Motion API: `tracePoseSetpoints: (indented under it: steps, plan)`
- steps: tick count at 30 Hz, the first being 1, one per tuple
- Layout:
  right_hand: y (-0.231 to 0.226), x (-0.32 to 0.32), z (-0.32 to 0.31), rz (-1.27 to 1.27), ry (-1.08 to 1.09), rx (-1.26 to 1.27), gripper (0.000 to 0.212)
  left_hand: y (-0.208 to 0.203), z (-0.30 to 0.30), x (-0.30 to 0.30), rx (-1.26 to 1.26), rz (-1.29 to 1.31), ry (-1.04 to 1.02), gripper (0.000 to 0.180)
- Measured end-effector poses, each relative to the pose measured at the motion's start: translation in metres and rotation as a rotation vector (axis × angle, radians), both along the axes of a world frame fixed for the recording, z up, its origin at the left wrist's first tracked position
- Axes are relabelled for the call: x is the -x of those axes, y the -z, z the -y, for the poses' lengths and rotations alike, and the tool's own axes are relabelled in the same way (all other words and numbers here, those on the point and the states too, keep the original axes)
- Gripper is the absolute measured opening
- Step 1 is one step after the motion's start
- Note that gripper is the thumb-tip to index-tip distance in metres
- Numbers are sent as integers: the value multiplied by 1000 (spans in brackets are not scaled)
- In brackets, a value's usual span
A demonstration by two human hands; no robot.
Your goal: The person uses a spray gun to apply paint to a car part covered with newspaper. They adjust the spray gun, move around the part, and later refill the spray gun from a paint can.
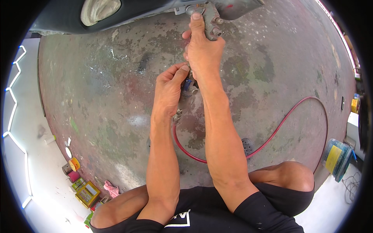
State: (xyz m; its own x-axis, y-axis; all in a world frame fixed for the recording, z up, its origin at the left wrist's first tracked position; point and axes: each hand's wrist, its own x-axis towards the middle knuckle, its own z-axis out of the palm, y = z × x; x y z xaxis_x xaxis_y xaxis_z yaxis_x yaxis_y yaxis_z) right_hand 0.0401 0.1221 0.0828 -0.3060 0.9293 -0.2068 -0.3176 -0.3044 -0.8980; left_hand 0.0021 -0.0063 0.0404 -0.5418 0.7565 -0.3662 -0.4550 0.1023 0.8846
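The spray gun [213, 18] is at the far side of the scene, just before a dark bumper [62, 18]. The right hand [206, 52] has its grip wrapped around the gun, thumb pointing far; some of its fingers are hidden. Nearer and to the left, the left hand [168, 91] has thumb and forefinger pinching the metal fitting [193, 89] with a blue part. A red hose [279, 126] curves from a connector [178, 115] below the left hand, passes under the right forearm and loops right across the stained floor [128, 89]. A yellow box [88, 194] stands near left.
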Motion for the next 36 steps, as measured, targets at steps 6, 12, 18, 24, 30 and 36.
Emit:
tracePoseSetpoints:
  steps: [6,12,18,24,30,36]
  plan:
    - [-9,-5,-4,59,33,-65,63,-3,-11,1,-11,-20,26,32]
    - [-4,-1,-2,64,5,-43,59,1,-8,3,-16,-33,5,32]
    - [6,6,17,73,-7,8,56,10,9,3,-11,10,-47,28]
    - [20,9,27,89,31,7,60,15,16,5,-6,43,-24,28]
    - [27,12,27,132,49,-57,61,20,10,8,0,37,-42,29]
    - [21,18,34,195,3,-89,61,26,13,13,-9,60,-89,30]
